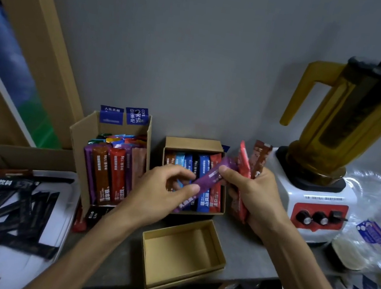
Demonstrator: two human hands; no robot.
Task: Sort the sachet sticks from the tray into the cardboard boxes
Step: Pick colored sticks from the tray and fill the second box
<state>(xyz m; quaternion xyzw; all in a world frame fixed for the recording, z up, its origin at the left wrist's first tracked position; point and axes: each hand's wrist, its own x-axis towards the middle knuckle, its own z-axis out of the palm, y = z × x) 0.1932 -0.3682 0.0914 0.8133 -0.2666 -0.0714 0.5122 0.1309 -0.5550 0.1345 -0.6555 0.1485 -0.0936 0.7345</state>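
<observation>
Head view. Centre of frame: the left hand (167,190) pinched the lower end of a purple stick (206,184). The right hand (253,199) clasped a bundle of red sticks (243,165), one fingertip also on the purple stick's upper end. Both hung over the part-filled small box (194,145). We logged a taller box (81,134) to its left, packed with sticks, and an empty box (180,250) below centre. The tray (61,211), lower left, held black sticks (11,216). We judged the step as separating one stick for sorting. Next, the matching box must be chosen and the stick slid in.
</observation>
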